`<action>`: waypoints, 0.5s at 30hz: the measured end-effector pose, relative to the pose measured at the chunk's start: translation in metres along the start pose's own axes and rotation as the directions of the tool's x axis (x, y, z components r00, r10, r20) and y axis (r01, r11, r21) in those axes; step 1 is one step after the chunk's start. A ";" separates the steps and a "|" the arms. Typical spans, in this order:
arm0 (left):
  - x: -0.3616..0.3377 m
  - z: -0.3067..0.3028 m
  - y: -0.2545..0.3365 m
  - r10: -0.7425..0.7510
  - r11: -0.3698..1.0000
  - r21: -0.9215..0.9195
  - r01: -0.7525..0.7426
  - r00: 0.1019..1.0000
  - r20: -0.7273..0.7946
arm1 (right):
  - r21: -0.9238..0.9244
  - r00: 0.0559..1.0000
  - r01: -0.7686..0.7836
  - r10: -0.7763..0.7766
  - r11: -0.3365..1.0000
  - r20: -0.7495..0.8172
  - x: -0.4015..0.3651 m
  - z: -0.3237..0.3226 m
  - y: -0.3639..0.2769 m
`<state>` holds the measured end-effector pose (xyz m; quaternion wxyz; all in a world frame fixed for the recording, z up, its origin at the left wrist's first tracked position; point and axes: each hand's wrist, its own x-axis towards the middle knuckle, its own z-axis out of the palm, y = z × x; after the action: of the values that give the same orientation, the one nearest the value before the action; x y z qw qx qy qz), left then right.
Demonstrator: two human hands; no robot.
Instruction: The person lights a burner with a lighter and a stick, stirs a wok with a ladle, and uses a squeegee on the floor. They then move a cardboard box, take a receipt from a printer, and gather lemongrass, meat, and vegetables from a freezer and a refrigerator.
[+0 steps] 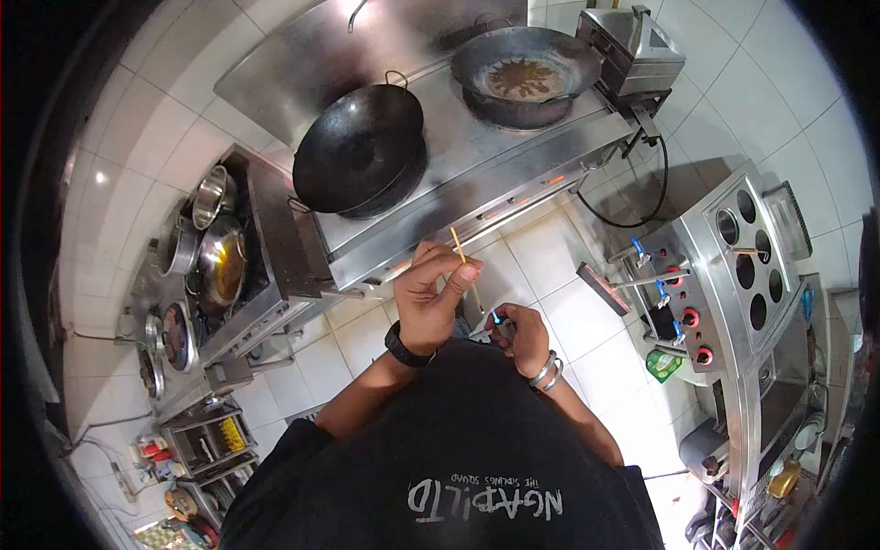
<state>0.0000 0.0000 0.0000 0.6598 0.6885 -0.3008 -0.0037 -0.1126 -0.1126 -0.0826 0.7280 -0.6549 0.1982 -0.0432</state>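
A thin yellowish stick (457,244) is pinched between the thumb and forefinger of my left hand (429,298), its upper end pointing away from me. That wrist wears a black watch. Close by on the right, my right hand (524,337) has its fingers curled around a small item with a bright blue part (496,316). Most of this item is hidden by the fingers, so its kind does not show. Both hands are in front of my black shirt, apart from each other and above the tiled floor. Ahead of them runs the front edge of the steel stove (440,197).
A black wok (357,151) sits tilted on the stove's left; another wok (526,73) with brown liquid stands on its right. At left, a second range (275,238) holds metal pots. At right stands a steel cooker (697,266) with round wells and red knobs.
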 end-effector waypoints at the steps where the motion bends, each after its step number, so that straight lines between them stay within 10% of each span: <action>1: 0.000 -0.001 -0.001 0.024 1.000 0.014 -0.024 1.000 0.012 | 0.061 0.999 -0.052 0.052 0.997 0.000 0.000 0.002 -0.005; 3: 0.002 -0.002 -0.001 0.054 0.998 0.040 -0.055 0.998 0.026 | 0.132 0.995 -0.097 0.096 0.987 0.010 0.004 0.005 0.001; 6: 0.000 0.000 0.001 0.050 0.998 0.046 -0.051 0.999 0.019 | -0.256 0.961 0.260 -0.275 0.931 -0.021 0.004 0.006 0.010; 8: -0.001 0.003 0.004 0.053 0.997 0.053 -0.054 0.998 0.022 | 0.050 0.989 -0.140 0.137 0.989 0.053 0.000 0.000 -0.006; 15: -0.002 0.004 0.002 0.090 0.993 0.075 -0.093 0.995 0.035 | 0.120 0.996 -0.072 0.066 0.990 0.056 0.003 0.002 0.019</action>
<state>-0.0036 -0.0026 0.0004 0.6276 0.6986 -0.3425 0.0271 -0.1133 -0.1094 -0.1020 0.7727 -0.6027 0.1987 -0.0131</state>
